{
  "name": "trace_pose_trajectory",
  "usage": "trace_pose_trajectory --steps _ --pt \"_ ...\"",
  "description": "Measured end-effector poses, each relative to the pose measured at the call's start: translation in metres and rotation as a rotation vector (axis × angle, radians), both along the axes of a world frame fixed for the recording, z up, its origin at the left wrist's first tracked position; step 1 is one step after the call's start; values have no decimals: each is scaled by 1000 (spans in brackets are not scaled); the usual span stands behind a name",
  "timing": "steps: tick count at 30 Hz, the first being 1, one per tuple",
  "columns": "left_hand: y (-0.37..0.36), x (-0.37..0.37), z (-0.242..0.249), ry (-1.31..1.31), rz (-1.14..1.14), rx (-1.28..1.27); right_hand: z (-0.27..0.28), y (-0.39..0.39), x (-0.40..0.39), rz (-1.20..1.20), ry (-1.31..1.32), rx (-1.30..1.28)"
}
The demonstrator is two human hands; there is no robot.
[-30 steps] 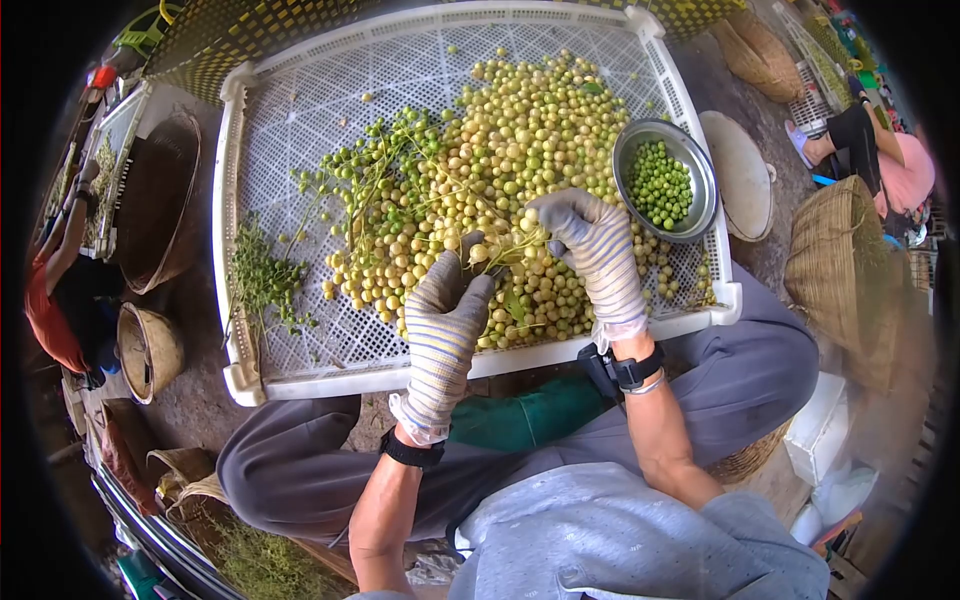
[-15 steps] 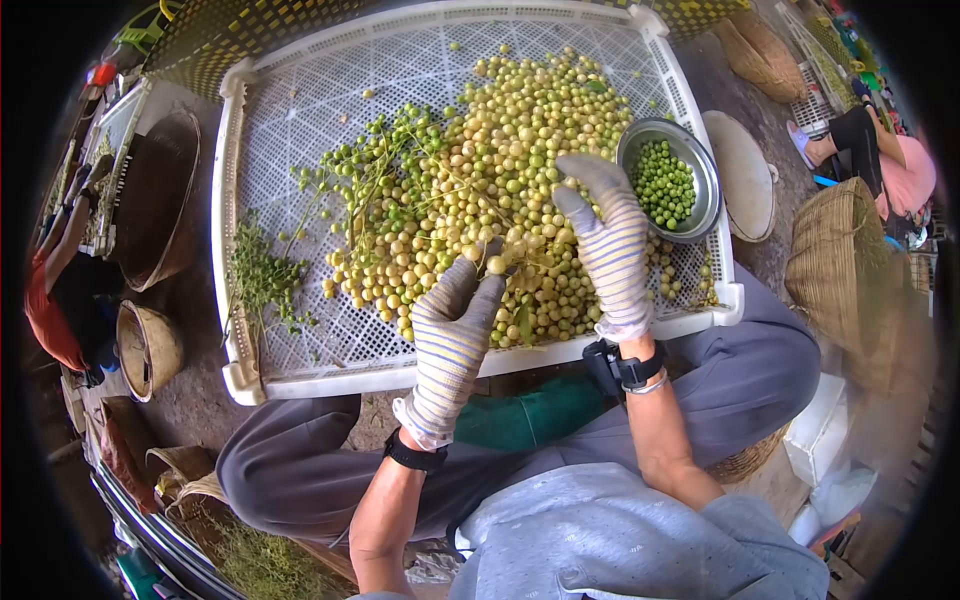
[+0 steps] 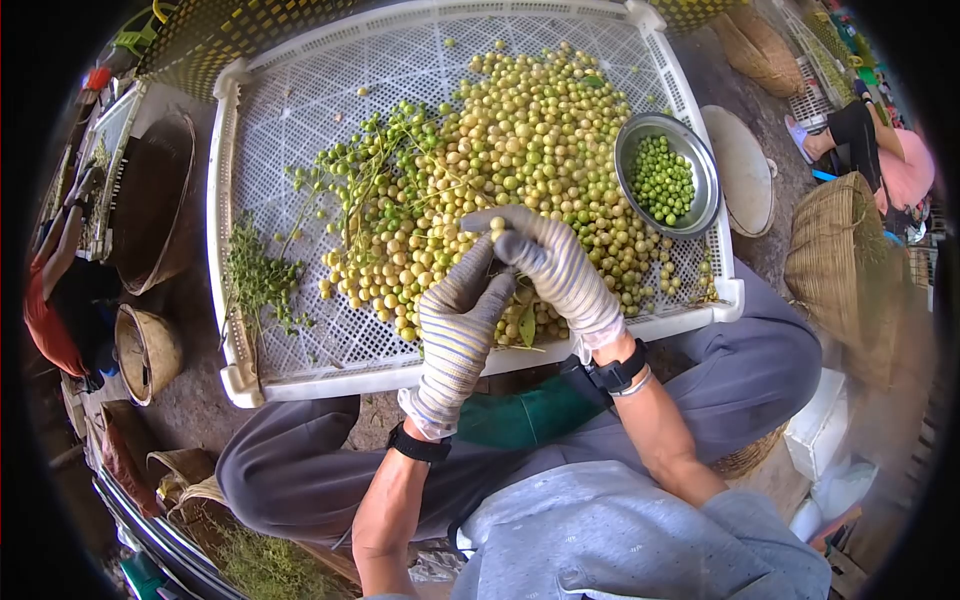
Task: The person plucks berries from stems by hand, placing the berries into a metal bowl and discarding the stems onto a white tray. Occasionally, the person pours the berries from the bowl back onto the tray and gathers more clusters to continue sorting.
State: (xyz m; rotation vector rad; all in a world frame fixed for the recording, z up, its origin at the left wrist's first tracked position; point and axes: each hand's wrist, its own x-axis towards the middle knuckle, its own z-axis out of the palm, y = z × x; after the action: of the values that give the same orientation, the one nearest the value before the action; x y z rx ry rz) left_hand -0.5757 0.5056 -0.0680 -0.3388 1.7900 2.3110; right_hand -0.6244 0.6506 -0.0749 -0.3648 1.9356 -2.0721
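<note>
Over the tray [image 3: 310,100], right hand [image 3: 562,275] pinches a berry [image 3: 497,226]; whether left hand [image 3: 455,338] grips, I can't tell. Slack pinching could drop it.

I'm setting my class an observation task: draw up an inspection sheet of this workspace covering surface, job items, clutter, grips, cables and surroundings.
Surface: white perforated plastic tray, rectangular, with raised rims.
Job's things: heap of small round yellow-green fruits spread on the tray; round silver metal bowl at its right side, holding small round bright-green fruits.
Clutter: leafy dark-green sprigs along the tray's left side.
Grips: left grip and right grip, both in striped knit gloves, fingertips together at one pale round fruit; which holds it is unclear.
Cables: nothing seen.
Surroundings: tall tan woven basket to the right; person in an orange top to the left.
</note>
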Motion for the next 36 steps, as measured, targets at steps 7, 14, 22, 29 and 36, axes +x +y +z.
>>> trace_pose_trajectory --steps 7,14,22,29,36 --pt "-1 -1 5 14 -54 38 -15 24 -6 10 26 7" --pt "-5 -3 12 -59 -57 46 -19 26 -9 -75 -233 -15" --pt "-11 -11 15 -112 62 65 -16 37 -6 100 -115 -47" --pt "-10 -10 12 -208 -107 13 2 17 -5 -240 -225 -25" --pt "-2 -2 7 -182 -142 -113 -7 3 -8 -446 -59 85"
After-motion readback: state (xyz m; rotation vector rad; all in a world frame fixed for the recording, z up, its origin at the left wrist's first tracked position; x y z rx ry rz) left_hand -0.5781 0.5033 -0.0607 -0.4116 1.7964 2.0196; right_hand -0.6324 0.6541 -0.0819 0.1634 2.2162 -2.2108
